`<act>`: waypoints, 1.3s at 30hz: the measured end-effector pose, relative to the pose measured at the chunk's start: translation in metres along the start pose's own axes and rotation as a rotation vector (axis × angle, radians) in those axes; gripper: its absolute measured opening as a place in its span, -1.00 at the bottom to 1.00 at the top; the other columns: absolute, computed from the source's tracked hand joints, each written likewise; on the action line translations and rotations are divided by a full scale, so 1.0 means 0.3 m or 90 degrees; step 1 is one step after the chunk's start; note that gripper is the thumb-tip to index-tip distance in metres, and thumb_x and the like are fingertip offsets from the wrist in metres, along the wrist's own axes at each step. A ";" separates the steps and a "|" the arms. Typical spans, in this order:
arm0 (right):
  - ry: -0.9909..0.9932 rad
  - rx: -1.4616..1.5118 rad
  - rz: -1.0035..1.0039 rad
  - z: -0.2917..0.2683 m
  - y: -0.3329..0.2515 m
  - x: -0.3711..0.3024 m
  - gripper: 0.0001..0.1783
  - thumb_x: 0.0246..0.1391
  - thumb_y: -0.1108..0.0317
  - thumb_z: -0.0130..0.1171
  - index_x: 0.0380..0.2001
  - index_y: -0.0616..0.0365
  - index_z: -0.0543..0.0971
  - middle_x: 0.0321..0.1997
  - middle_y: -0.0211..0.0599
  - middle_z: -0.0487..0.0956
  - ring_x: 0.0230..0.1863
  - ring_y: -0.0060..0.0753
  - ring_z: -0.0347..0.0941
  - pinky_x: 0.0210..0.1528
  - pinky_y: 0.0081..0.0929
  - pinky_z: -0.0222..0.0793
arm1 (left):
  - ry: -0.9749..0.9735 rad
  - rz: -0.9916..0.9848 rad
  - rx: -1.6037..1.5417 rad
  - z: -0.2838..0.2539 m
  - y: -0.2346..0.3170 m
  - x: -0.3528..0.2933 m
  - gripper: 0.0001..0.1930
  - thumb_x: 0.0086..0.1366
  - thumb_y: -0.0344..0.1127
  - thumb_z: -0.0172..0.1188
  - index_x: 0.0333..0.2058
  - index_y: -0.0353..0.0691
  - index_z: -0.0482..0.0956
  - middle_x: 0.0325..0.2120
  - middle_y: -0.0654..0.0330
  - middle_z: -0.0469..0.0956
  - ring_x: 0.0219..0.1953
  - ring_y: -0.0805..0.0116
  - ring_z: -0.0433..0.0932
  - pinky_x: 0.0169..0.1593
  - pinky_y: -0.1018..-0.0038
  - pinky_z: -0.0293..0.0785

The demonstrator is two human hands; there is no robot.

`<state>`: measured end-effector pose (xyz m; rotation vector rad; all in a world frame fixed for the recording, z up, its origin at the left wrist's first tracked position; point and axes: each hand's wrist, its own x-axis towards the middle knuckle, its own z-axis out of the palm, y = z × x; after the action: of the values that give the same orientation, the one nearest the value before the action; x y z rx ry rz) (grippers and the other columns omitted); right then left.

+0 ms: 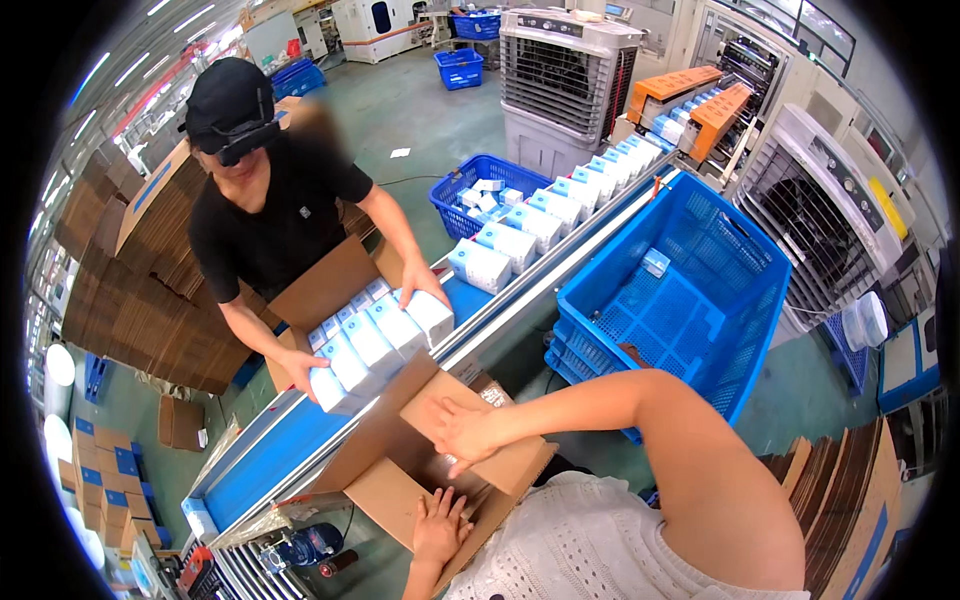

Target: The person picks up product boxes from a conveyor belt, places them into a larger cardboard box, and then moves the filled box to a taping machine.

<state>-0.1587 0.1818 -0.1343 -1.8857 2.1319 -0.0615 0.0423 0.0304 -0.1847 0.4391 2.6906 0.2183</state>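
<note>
In front of me stands an open cardboard box (385,490) with its flaps up. My left hand (440,528) rests on its near edge, fingers spread and pointing inward. My right hand (466,430) lies on a raised flap (515,462) at the box's right side, its fingers stretched out. Neither hand grips anything. Across the conveyor (285,450), a co-worker's two hands press a row of white-and-blue cartons (370,350) together from both ends, beside another open cardboard box (325,285). The bottom of my box is mostly hidden.
More white cartons (540,228) line the belt toward an orange-guarded machine (720,115). A large blue crate (660,310) with one small carton stands at my right. Flat cardboard stacks (845,500) lie at lower right and behind the co-worker. A blue basket (450,215) stands beyond the belt.
</note>
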 end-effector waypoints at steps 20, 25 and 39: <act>0.389 -0.010 -0.037 0.075 -0.077 -0.011 -0.53 -0.02 -0.02 -0.03 -0.51 0.26 0.46 -0.16 0.07 0.37 0.11 0.05 0.15 0.19 -0.12 -0.02 | 0.459 -0.185 0.030 -0.220 0.047 -0.063 -0.37 -0.13 -0.19 0.28 -0.01 -0.12 0.32 -0.03 0.00 0.26 0.03 -0.02 0.20 0.09 0.07 0.02; 0.376 0.178 0.013 0.093 -0.060 -0.116 -0.64 0.00 0.14 0.00 -0.58 0.27 0.42 -0.20 0.05 0.39 0.05 0.04 0.19 0.06 -0.17 0.13 | 0.310 -0.336 -0.052 -0.109 -0.051 -0.061 -0.33 0.07 -0.14 0.08 0.13 -0.26 0.09 0.16 -0.10 -0.01 0.21 -0.01 -0.03 0.19 0.00 -0.22; 0.227 0.774 0.610 0.544 -0.098 0.138 -0.25 0.02 -0.12 -0.09 -0.02 0.43 0.29 0.07 0.20 0.27 0.13 0.07 0.18 0.09 -0.27 0.17 | 0.561 -0.467 -0.977 0.387 -0.587 -0.771 -0.34 0.25 0.21 -0.37 0.18 -0.11 0.01 0.11 0.21 0.16 0.14 0.30 0.14 0.15 0.39 0.09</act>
<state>-0.0942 0.1636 -0.2915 -0.1476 2.1036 -1.1934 0.2436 -0.2023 -0.2433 -1.2694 2.1391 2.2887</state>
